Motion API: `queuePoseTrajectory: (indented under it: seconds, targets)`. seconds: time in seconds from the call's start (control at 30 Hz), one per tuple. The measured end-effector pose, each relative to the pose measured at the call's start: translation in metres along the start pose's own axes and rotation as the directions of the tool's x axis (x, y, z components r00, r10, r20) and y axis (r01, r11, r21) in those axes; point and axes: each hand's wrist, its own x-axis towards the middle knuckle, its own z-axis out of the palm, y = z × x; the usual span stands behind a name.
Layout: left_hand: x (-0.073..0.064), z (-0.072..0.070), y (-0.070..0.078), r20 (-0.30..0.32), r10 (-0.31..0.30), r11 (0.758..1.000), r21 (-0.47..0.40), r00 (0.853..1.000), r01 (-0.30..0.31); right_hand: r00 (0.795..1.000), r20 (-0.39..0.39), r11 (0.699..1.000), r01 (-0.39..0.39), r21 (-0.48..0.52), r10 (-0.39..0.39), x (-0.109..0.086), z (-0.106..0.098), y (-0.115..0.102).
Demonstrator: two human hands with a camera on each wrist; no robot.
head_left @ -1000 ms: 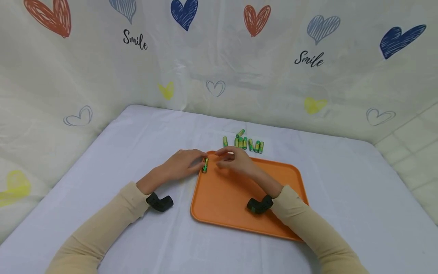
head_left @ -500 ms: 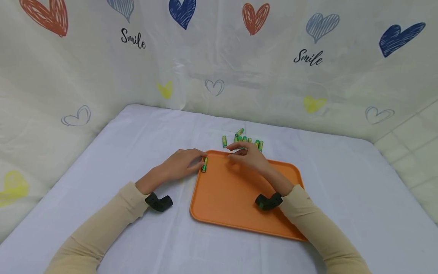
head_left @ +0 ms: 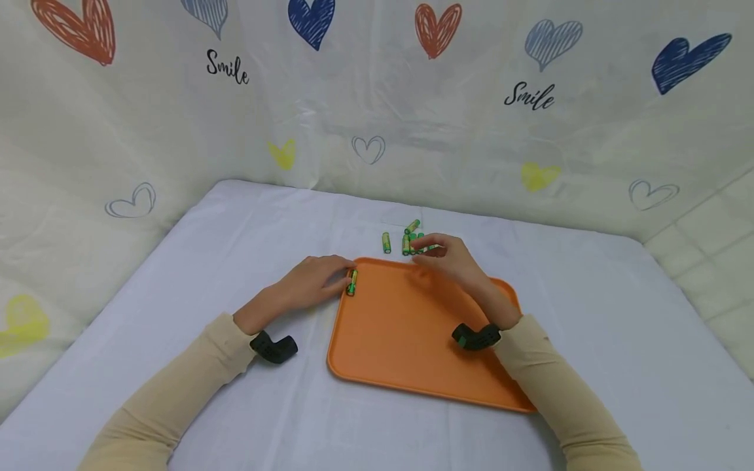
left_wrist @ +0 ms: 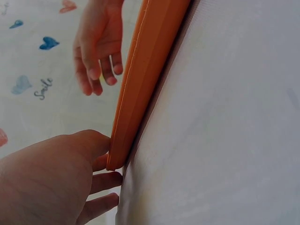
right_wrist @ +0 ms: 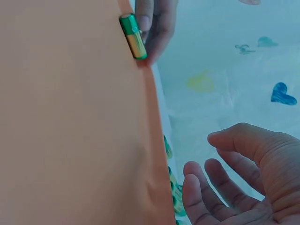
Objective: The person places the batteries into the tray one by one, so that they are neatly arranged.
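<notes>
Here, your right hand (head_left: 446, 256) is the nearer one to the group of green batteries (head_left: 406, 245), over the orange tray's (head_left: 389, 340) far edge with its fingers apart and nothing between them; the batteries lie on the white cloth (head_left: 612, 314) just beyond that edge, at and left of your fingertips, most with long axes running away from you and one slanted behind. Your left hand (head_left: 318, 282) rests at the far left corner, fingers loosely extended, thumb beside the lone tray battery (head_left: 352, 283) lying along the left rim.
</notes>
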Motion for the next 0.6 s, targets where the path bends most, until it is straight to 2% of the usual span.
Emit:
queuePoseTrajectory:
  seconds: [0.3,0.6]
  targets:
    - [0.001,0.0,0.001,-0.012,0.015,1.0,0.001,1.0,-0.015,0.997,-0.072,0.999,-0.036,0.027,0.038,0.001,-0.02,0.006]
    - [-0.001,0.0,0.002,-0.012,0.01,1.0,0.001,1.0,-0.01,0.987,-0.117,0.993,-0.114,-0.02,0.111,0.002,-0.032,0.016]
